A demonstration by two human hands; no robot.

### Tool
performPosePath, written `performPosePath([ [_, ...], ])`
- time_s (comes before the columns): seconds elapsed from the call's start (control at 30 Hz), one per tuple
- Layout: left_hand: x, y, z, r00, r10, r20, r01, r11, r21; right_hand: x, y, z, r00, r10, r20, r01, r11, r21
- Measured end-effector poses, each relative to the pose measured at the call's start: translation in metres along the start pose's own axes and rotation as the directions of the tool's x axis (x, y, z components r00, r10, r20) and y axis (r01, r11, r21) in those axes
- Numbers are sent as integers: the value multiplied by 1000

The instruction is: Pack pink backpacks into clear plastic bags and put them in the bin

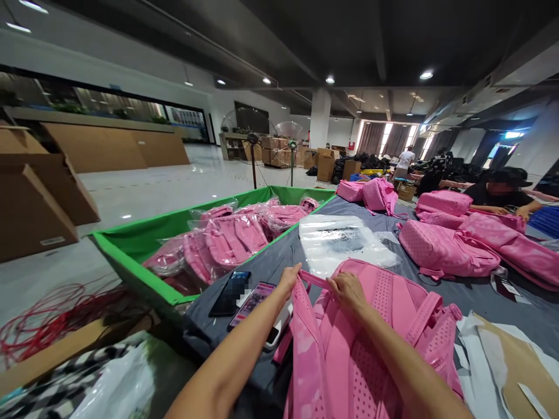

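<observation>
A pink backpack [338, 349] lies in front of me with its dotted back padding and straps facing up. My left hand [289, 280] is closed on one end of a pink strap [315, 279] at the bag's upper left. Farther along the same strap, my right hand [348, 291] pinches it near the top of the bag, so a short stretch runs between the two hands. Just beyond the bag lies a stack of clear plastic bags [345, 238]. Left of my left forearm are a dark phone [231, 293] and a second phone with a lit screen [252, 304].
A green-walled bin [135, 256] at the left holds several plastic-wrapped pink backpacks [233, 238]. More pink backpacks [445, 250] lie on the grey-covered table at the right, where a person [498, 192] works. White and brown paper [510, 361] sits at the near right.
</observation>
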State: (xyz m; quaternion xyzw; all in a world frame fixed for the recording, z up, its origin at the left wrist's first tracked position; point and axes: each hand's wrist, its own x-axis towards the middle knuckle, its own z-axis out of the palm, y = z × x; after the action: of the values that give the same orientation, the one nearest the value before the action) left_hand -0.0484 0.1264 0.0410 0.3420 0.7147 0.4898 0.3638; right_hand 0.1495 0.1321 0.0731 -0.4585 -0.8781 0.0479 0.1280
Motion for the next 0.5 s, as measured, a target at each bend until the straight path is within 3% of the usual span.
performPosePath([
  [0.07, -9, 17, -5, 991, 53, 122, -36, 991, -131, 10, 5, -5, 1000, 29, 0, -29, 996, 84],
  [0.13, -18, 40, -8, 963, 147, 227, -91, 967, -238, 23, 6, -11, 998, 20, 56, -35, 954, 298],
  [0.23, -32, 74, -13, 893, 313, 323, -190, 913, -361, 37, 1, -23, 985, -103, 139, -5, 788, 616],
  [0.3, -43, 89, -15, 841, 413, 349, -258, 874, -412, 38, -2, -33, 974, -175, 146, 26, 723, 690],
  [0.37, -52, 97, -17, 801, 487, 349, -317, 838, -444, 35, 0, -44, 965, -240, 102, 78, 639, 765],
  [0.43, -59, 101, -16, 777, 535, 331, -356, 808, -470, 29, 7, -57, 973, -230, -15, 153, 593, 790],
  [0.5, -63, 102, -11, 764, 562, 317, -371, 785, -496, 22, 18, -70, 981, -103, -163, 187, 710, 679],
])
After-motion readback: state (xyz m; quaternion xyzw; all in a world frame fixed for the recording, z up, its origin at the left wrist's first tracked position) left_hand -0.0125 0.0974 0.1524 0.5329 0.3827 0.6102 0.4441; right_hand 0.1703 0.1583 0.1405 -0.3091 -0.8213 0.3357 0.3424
